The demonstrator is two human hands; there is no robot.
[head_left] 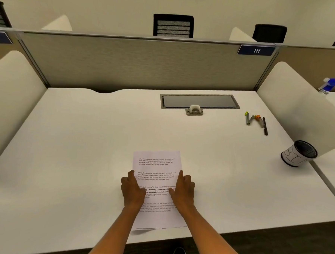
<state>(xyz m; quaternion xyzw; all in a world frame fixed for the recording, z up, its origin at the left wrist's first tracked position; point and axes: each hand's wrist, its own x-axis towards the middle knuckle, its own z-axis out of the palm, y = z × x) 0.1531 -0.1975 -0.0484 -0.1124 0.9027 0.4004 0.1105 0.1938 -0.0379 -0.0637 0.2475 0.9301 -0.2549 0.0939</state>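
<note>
the printed sheets (157, 165) lie flat on the white desk (84, 142), near its front edge and straight ahead of us. a lower sheet peeks out askew at the bottom, so we judge the squaring-up barely begun. our left hand (133, 189) rests on the left edge and our right hand (183, 188) on the right edge. each has its index finger stretched forward, the other fingers loosely curled, the thumb on the page; nothing looks pinched or lifted. what remains, we think, is to align the sheets. farther off are a small desk tool (194, 109) by the cable tray (200, 101), markers (264, 125) at the right, and a mesh cup (299, 155) tipped on its side.
</note>
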